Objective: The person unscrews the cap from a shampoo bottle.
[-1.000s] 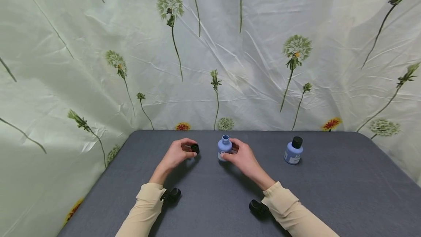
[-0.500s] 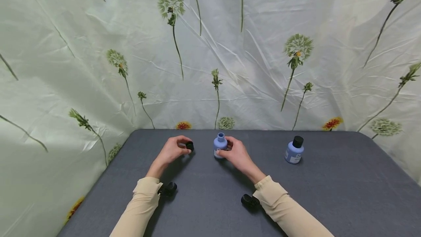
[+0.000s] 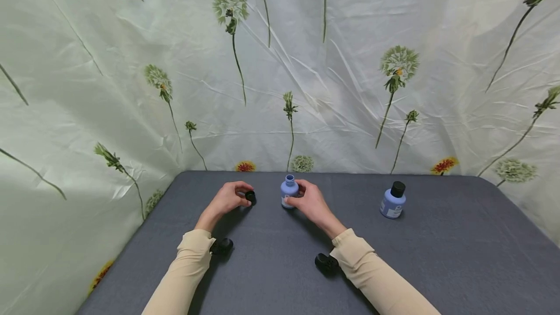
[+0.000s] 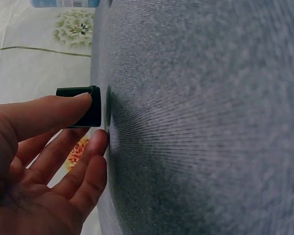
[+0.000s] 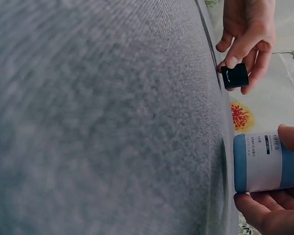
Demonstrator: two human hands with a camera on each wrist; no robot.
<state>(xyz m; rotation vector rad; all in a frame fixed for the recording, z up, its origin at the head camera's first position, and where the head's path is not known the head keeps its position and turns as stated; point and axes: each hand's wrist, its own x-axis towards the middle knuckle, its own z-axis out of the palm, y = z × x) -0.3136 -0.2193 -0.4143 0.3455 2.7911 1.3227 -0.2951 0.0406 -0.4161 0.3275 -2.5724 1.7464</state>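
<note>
So my left hand [image 3: 225, 199] is pinching the little black cap [image 3: 250, 197] between thumb and fingertips, holding it right down at the gray table [image 3: 280, 266]. From the left wrist view the cap [image 4: 83, 105] looks like it's touching the surface, or nearly; I honestly can't tell which. My right hand [image 3: 307, 202] has its fingers curled around the open blue bottle [image 3: 289, 191], which stands upright on the table with its neck bare, just to the right of the left hand and close to it. The right wrist view shows the bottle's white label [image 5: 262, 161] sitting between my thumb and fingers, with the cap [image 5: 234, 76] and the other hand [image 5: 249, 29] just past it. Well off to the right of my right hand there's a second blue bottle [image 3: 393, 201] with its black cap on, standing alone near the back edge. Behind everything hangs a wrinkled floral backdrop [image 3: 332, 62].
</note>
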